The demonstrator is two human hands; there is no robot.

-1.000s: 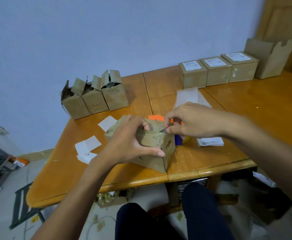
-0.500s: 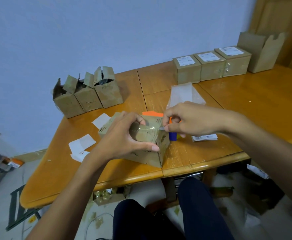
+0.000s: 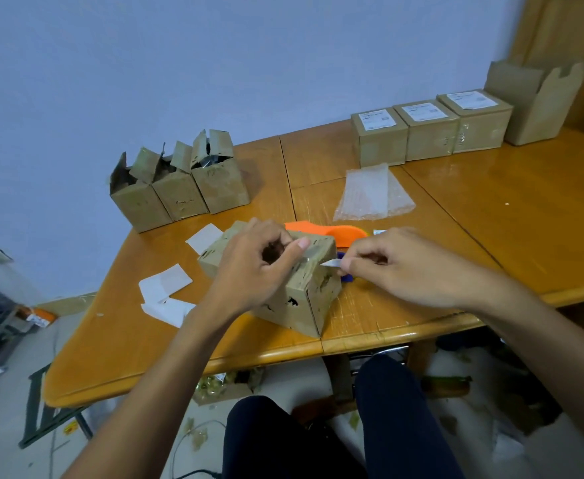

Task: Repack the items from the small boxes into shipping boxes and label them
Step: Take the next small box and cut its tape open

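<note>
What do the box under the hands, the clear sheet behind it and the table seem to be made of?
Box: brown cardboard, matt and scuffed, seemingly with glossy tape on top. Sheet: clear plastic, probably bubble wrap, judging by its dimpled, milky look. Table: wood with a glossy varnish; plank seams, scratches and reflections show.

A glossy wooden table (image 3: 491, 209) stands against a pale blue wall (image 3: 214, 63), with scraps (image 3: 211, 387) littering the grey floor (image 3: 0, 440) beneath.

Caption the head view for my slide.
Left hand holds a box while right hand pinches a pale strip at its top edge.
</note>
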